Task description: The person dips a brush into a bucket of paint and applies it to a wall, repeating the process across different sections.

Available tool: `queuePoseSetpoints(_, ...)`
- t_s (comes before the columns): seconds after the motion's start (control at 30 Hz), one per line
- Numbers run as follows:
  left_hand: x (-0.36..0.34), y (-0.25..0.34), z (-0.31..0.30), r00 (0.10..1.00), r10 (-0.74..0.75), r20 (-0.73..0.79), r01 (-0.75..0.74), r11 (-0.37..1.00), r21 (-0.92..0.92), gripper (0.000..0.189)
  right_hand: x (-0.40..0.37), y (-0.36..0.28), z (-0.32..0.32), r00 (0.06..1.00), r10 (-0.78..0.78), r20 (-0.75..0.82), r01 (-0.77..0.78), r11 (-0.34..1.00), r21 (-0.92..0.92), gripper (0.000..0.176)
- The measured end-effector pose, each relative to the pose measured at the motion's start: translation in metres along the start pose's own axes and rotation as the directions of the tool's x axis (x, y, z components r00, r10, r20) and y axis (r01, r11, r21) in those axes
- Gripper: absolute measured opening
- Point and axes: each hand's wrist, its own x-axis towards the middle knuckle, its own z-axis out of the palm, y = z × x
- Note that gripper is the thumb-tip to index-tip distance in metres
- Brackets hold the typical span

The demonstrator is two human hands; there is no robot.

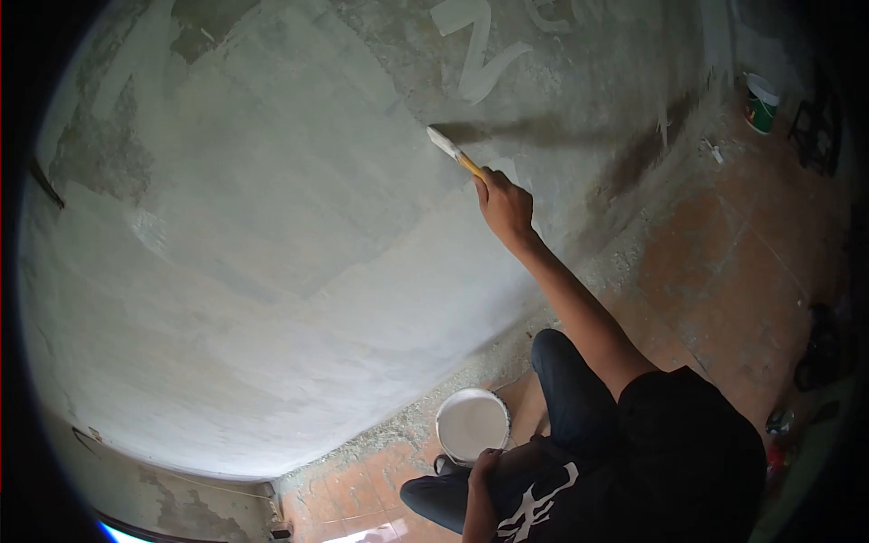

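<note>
Paint looks spread over most of the wall (pixel 272 271), grey patches left up top; right hand (pixel 505 206) clamps the brush (pixel 450 149) against it; left hand (pixel 482 466) rests beside the bucket (pixel 472 423), finger state unclear

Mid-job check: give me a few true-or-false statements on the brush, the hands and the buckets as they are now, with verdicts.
1. The right hand holds a brush with its bristles on the wall. True.
2. The bucket by the knee holds green paint. False: its contents are white.
3. The left hand is pressed flat on the wall. False: it is down at the bucket's rim.
4. A green-and-white tub stands on the floor near the wall, far from both hands. True.
</note>
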Motion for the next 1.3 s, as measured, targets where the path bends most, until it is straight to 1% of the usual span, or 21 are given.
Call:
queuePoseSetpoints(0.03,-0.001,0.001,0.000,1.000,0.004,-0.002,-0.005,1.000,-0.013,0.042,-0.005,0.004,0.008,0.997,-0.003,0.071,0.008,0.998,-0.064,0.017)
queuePoseSetpoints(0.07,-0.003,0.001,0.002,1.000,0.003,0.003,-0.003,0.999,-0.032,0.042,-0.015,0.010,0.012,0.996,-0.018,0.084,0.023,0.998,-0.062,0.017)
queuePoseSetpoints(0.13,-0.012,0.009,-0.001,0.999,0.013,-0.033,-0.013,1.000,-0.006,0.045,-0.043,0.023,0.010,0.980,0.013,0.199,0.011,0.993,-0.119,0.018)
queuePoseSetpoints(0.23,-0.012,0.009,-0.002,1.000,-0.015,-0.017,0.014,0.999,-0.047,0.044,-0.077,0.045,0.003,0.960,0.052,0.276,-0.016,0.991,-0.129,0.018)
queuePoseSetpoints(0.33,-0.001,-0.003,0.002,0.998,0.051,-0.038,-0.052,0.999,-0.017,0.044,-0.077,0.049,-0.013,0.950,0.118,0.287,-0.098,0.992,-0.083,0.019)
queuePoseSetpoints(0.37,0.004,-0.008,0.003,0.998,0.051,-0.037,-0.052,0.999,-0.011,0.044,-0.074,0.047,-0.015,0.976,0.097,0.197,-0.099,0.995,0.001,0.020)
queuePoseSetpoints(0.4,0.000,-0.005,0.003,0.999,0.019,-0.032,-0.020,0.999,-0.032,0.044,-0.066,0.042,-0.019,0.975,0.102,0.195,-0.103,0.995,-0.004,0.020)
queuePoseSetpoints(0.47,-0.004,0.001,0.002,1.000,-0.012,-0.025,0.011,0.999,-0.048,0.045,-0.046,0.037,-0.022,0.978,0.056,0.199,-0.090,0.983,0.162,0.022)
queuePoseSetpoints(0.53,-0.007,0.006,-0.002,0.999,-0.044,0.012,0.045,0.998,-0.052,0.043,-0.030,0.046,-0.013,0.969,0.043,0.245,-0.086,0.982,0.166,0.022)
queuePoseSetpoints(0.6,-0.012,0.010,-0.002,1.000,-0.029,-0.007,0.028,0.999,-0.043,0.043,-0.018,0.057,-0.007,0.955,-0.014,0.297,-0.016,0.995,0.098,0.021)
queuePoseSetpoints(0.67,-0.012,0.010,-0.003,0.999,-0.012,-0.031,0.011,0.999,-0.039,0.043,-0.011,0.073,-0.003,0.951,0.048,0.304,-0.071,0.995,0.063,0.024)
queuePoseSetpoints(0.77,-0.010,0.005,-0.002,0.998,0.036,-0.053,-0.036,0.999,0.003,0.043,-0.007,0.091,-0.004,0.937,0.046,0.346,-0.047,0.999,-0.007,0.026)
queuePoseSetpoints(0.83,-0.011,0.005,-0.001,0.999,0.028,-0.034,-0.029,0.999,-0.033,0.044,-0.006,0.104,-0.008,0.955,0.029,0.294,-0.002,0.996,-0.092,0.026)
queuePoseSetpoints(0.87,-0.011,0.006,0.000,0.999,0.028,-0.031,-0.029,0.999,-0.035,0.044,-0.005,0.112,-0.013,0.942,0.099,0.320,-0.057,0.989,-0.138,0.027)
queuePoseSetpoints(0.97,-0.010,0.008,-0.001,1.000,-0.001,-0.031,0.000,0.999,-0.045,0.044,-0.007,0.142,-0.022,0.953,0.155,0.258,-0.108,0.976,-0.187,0.028)
queuePoseSetpoints(1.03,-0.009,0.007,-0.001,1.000,0.011,-0.021,-0.011,1.000,0.002,0.044,-0.008,0.149,-0.035,0.944,0.246,0.221,-0.176,0.940,-0.293,0.028)
queuePoseSetpoints(1.07,-0.004,0.005,-0.001,1.000,0.021,-0.018,-0.021,1.000,0.003,0.044,-0.009,0.150,-0.037,0.946,0.243,0.214,-0.173,0.939,-0.298,0.028)
queuePoseSetpoints(1.1,-0.002,0.004,-0.001,1.000,-0.001,-0.005,0.001,1.000,-0.007,0.044,-0.012,0.151,-0.038,0.954,0.257,0.152,-0.202,0.930,-0.308,0.027)
queuePoseSetpoints(1.17,0.001,0.004,0.001,1.000,-0.022,0.011,0.022,1.000,-0.012,0.043,-0.016,0.140,-0.037,0.962,0.263,0.066,-0.225,0.910,-0.348,0.024)
queuePoseSetpoints(1.23,-0.006,0.012,-0.002,0.998,-0.040,0.054,0.044,0.996,-0.073,0.043,-0.020,0.125,-0.026,0.967,0.248,0.064,-0.211,0.913,-0.348,0.023)
queuePoseSetpoints(1.3,-0.014,0.020,-0.005,0.999,-0.024,0.027,0.025,0.999,-0.037,0.043,-0.028,0.102,-0.009,0.973,0.199,0.118,-0.149,0.930,-0.336,0.021)
